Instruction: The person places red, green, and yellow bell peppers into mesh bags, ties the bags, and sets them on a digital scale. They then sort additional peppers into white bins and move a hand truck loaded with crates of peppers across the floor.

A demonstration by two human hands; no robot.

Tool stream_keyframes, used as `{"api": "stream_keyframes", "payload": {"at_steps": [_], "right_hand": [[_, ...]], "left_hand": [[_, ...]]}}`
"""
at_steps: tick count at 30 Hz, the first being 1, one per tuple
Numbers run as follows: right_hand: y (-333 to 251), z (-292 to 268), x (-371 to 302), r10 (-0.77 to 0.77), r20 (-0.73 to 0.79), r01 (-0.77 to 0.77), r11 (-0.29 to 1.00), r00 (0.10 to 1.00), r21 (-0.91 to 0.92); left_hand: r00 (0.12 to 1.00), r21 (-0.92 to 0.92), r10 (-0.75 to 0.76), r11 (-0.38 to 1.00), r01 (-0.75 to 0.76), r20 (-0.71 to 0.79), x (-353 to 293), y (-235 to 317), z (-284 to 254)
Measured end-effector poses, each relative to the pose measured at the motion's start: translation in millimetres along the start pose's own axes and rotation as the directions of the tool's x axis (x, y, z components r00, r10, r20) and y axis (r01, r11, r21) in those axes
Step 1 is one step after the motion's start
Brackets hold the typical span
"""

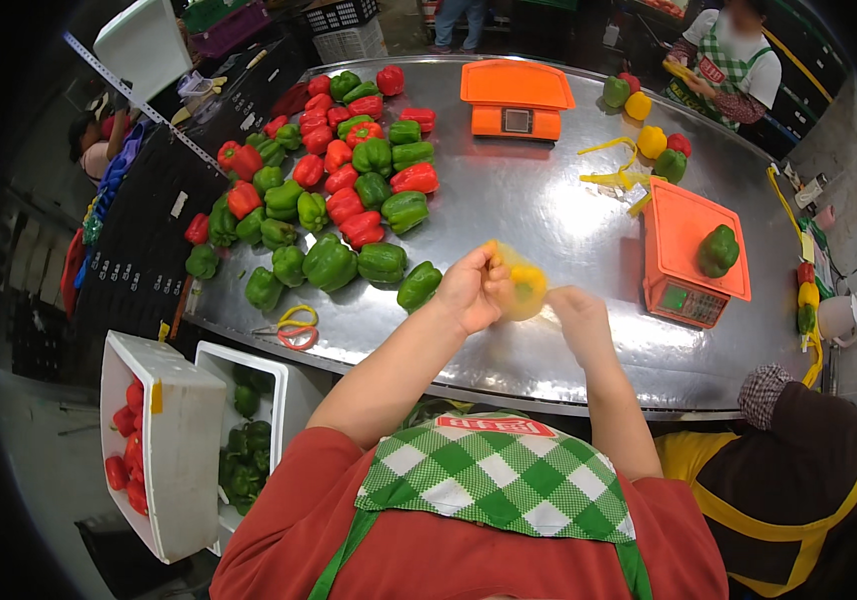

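The left hand [476,290] is holding a yellow bundle [521,290] over the bench [539,190]. The right hand [581,318] is looking blurry beside it; I can't tell its grip. A green pepper [419,288] is lying near the left hand.

Produce-packing workplace: orange scales [518,85], loose peppers [331,263], metal table [549,195], foam boxes [181,450].

Foam boxes, crates and co-workers around a shiny metal table [534,190].
Scissors with red and yellow handles [294,329] lie near its left end; two white foam boxes [185,455] stand below. Black plastic crates [139,240] line the left side, a purple plastic crate [231,29] beyond. One person in a green-checked apron [726,62] stands opposite; another in a dark brown top [794,480] is at right.
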State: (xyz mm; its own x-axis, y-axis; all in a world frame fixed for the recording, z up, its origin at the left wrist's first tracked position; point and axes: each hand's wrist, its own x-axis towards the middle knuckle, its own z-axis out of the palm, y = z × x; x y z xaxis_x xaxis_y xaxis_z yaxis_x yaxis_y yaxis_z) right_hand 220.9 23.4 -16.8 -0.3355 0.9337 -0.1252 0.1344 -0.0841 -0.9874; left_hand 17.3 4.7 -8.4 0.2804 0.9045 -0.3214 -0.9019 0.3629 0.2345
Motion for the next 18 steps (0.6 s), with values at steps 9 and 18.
{"api": "stream_keyframes", "payload": {"at_steps": [9, 18], "right_hand": [[-1, 0, 17, 0.381, 0.102, -0.262, 0.395, 0.919, 0.881], [26, 15, 51, 0.043, 0.456, -0.458, 0.084, 0.889, 0.885]], "left_hand": [[0.991, 0.194, -0.09, 0.975, 0.108, -0.096, 1, -1, -33], [0.997, 0.169, -0.072, 0.983, 0.068, 0.021, -24, 37, -55]]}}
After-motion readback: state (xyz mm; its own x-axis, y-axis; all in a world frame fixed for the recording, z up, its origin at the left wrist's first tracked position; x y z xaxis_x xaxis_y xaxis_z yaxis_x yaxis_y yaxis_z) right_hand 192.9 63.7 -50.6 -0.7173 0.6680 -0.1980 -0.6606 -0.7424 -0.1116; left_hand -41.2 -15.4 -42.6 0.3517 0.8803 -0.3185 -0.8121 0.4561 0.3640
